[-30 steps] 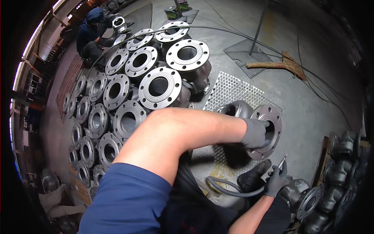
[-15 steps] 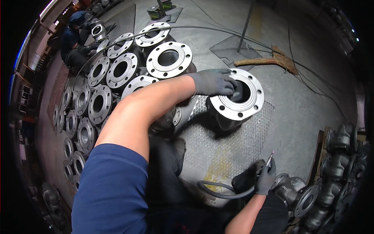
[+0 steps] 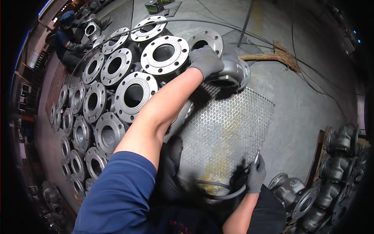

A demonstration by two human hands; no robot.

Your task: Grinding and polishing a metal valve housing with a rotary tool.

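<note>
My left hand [image 3: 206, 62], in a grey glove, is closed on the near edge of a grey flanged valve body [image 3: 232, 72] beyond the metal mesh mat [image 3: 230, 128]. The valve body is tilted: one bolt-holed flange faces up and away, and a round opening shows low on its near side. Its fingertips are partly hidden by the flange. Low on the right, my gloved right hand [image 3: 256, 177] grips a slim pen-shaped grinder [image 3: 257, 156] with a small pink tip pointing up. A grey hose [image 3: 230, 195] runs to that hand.
Rows of upright flanged valve bodies [image 3: 164, 55] stand to the left. More castings [image 3: 292, 195] lie stacked at the lower right. A broom [image 3: 269, 57] and a cable [image 3: 218, 23] lie on the floor beyond. A co-worker [image 3: 68, 41] crouches at the far left.
My left hand has shifted left and away with the valve body, which has tipped from flange-up onto its side near the row. The right hand with the grinder has moved slightly left.
</note>
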